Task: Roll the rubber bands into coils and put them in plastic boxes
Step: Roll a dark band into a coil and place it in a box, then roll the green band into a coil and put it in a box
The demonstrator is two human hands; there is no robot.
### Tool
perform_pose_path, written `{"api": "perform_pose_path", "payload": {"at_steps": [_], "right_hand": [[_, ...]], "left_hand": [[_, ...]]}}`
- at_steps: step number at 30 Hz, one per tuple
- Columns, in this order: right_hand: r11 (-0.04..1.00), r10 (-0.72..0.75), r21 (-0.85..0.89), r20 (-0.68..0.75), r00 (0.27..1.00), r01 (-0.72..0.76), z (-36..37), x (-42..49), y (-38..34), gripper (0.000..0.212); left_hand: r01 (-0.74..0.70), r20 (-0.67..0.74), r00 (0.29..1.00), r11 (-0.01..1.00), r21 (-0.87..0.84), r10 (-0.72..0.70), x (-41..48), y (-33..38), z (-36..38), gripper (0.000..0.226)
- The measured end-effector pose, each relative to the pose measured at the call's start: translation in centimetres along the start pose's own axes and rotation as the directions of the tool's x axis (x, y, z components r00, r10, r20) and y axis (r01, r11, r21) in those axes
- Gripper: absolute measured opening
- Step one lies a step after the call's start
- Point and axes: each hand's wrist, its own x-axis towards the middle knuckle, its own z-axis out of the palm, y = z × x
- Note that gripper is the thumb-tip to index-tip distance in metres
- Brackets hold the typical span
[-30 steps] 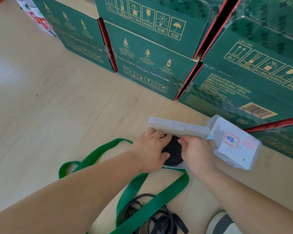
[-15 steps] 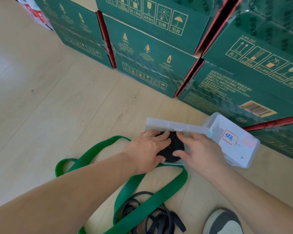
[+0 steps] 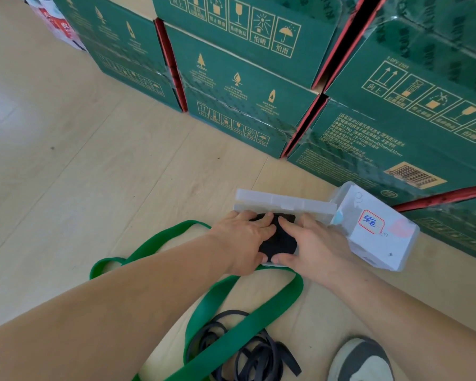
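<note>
A coiled black rubber band (image 3: 279, 244) sits in an open clear plastic box (image 3: 286, 206) on the floor. My left hand (image 3: 242, 237) lies over the coil's left side with its fingers across the top. My right hand (image 3: 311, 244) covers the right side, fingers on top and thumb at the coil's near edge. Both hands press the coil down into the box. A wide green rubber band (image 3: 231, 312) loops loose on the floor under my arms. A loose tangle of black band (image 3: 245, 350) lies nearer to me.
A second plastic box (image 3: 379, 229) with a handwritten label lies tilted to the right of the open box. Stacked green cartons (image 3: 245, 86) wall off the far side and right. My shoe (image 3: 360, 358) is at the bottom right. Pale wood floor (image 3: 66, 160) spreads left.
Both hands have slid further over the black coil, pushing it deeper into the box. The view has shifted slightly.
</note>
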Motion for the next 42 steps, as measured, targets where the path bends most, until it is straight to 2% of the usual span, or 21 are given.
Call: {"api": "perform_pose_path", "payload": {"at_steps": [2,6,9,11,13,15,17,19,22,25,27,30,31,32,34,35,36,39,42], "right_hand": [[1.000,0.004,0.030,-0.006,1.000,-0.003,0.0,0.0,0.1,0.090],[0.987,-0.013,0.155,-0.120,0.993,0.032,0.3,-1.2,0.2,0.091],[0.983,-0.064,0.163,-0.148,0.987,0.088,0.6,-1.7,-0.1,0.097],[0.993,-0.074,0.074,-0.226,0.971,0.093,0.8,-1.2,-0.4,0.091],[0.998,-0.062,-0.002,-0.384,0.921,0.066,0.7,-0.4,-1.1,0.071],[0.999,-0.011,0.028,-0.449,0.893,0.026,0.0,0.6,-2.2,0.042],[0.996,0.029,0.089,-0.462,0.886,0.014,-0.5,1.0,-3.3,0.028],[0.992,0.018,0.119,-0.459,0.888,0.041,-0.5,0.9,-4.4,0.022],[0.970,-0.073,0.189,-0.361,0.930,0.150,0.1,0.1,-5.8,0.017],[0.965,-0.071,0.252,-0.037,0.997,0.078,1.0,-0.2,-6.3,0.040],[0.985,-0.052,0.169,0.057,0.997,0.041,1.5,0.0,-6.0,0.048],[0.990,-0.056,0.132,0.118,0.991,0.040,2.0,0.2,-6.0,0.048],[0.979,-0.046,0.202,0.113,0.993,0.023,2.2,0.4,-6.3,0.045],[0.940,-0.004,0.341,0.085,0.996,-0.025,2.2,0.7,-6.6,0.038],[0.728,0.142,0.670,0.056,0.988,-0.143,1.6,1.5,-7.8,0.025],[0.633,0.180,0.756,0.066,0.981,-0.168,1.2,2.1,-8.3,0.023],[0.609,0.190,0.772,0.079,0.979,-0.181,1.0,2.6,-8.7,0.024],[0.639,0.182,0.735,0.141,0.973,-0.226,0.6,3.4,-9.3,0.033],[0.778,0.115,0.598,0.167,0.979,-0.193,0.7,3.2,-9.8,0.040]], "left_hand": [[-0.006,-0.001,1.000,1.000,-0.012,0.006,-0.1,-0.1,0.1,0.065],[-0.097,-0.162,0.983,0.991,-0.089,0.081,-1.7,-1.3,0.5,0.054],[-0.158,-0.307,0.938,0.987,0.038,0.162,-3.1,-2.8,1.2,0.045],[-0.119,-0.399,0.904,0.986,0.118,0.157,-3.3,-3.4,0.8,0.037],[0.019,-0.444,0.894,0.983,0.183,0.065,-2.9,-3.2,-0.4,0.026],[0.216,-0.459,0.881,0.961,0.171,-0.117,-2.6,-2.5,-1.9,0.018],[0.331,-0.425,0.858,0.943,0.031,-0.288,-2.5,-2.0,-2.5,0.012],[0.342,-0.377,0.848,0.928,-0.149,-0.374,-3.1,-1.9,-2.0,0.012],[0.294,-0.314,0.875,0.919,-0.262,-0.369,-5.2,-2.5,0.1,0.017],[0.337,-0.150,0.910,0.900,-0.276,-0.387,-7.8,-4.2,2.6,0.027],[0.379,-0.064,0.910,0.882,-0.280,-0.411,-9.2,-5.2,3.7,0.032],[0.400,-0.189,0.869,0.875,-0.273,-0.456,-10.5,-6.6,4.0,0.029],[0.419,-0.237,0.844,0.867,-0.268,-0.481,-10.6,-7.1,3.8,0.030],[0.444,-0.258,0.820,0.852,-0.277,-0.511,-10.6,-7.6,3.5,0.033],[0.509,-0.209,0.784,0.798,-0.323,-0.585,-10.5,-8.8,3.2,0.043],[0.547,-0.152,0.769,0.762,-0.347,-0.621,-10.4,-9.3,3.2,0.046],[0.575,-0.099,0.756,0.729,-0.370,-0.647,-10.2,-9.6,3.1,0.044],[0.610,-0.032,0.739,0.689,-0.392,-0.673,-9.7,-9.6,3.3,0.030],[0.563,-0.034,0.782,0.728,-0.392,-0.623,-9.5,-8.6,3.2,0.027]]}}
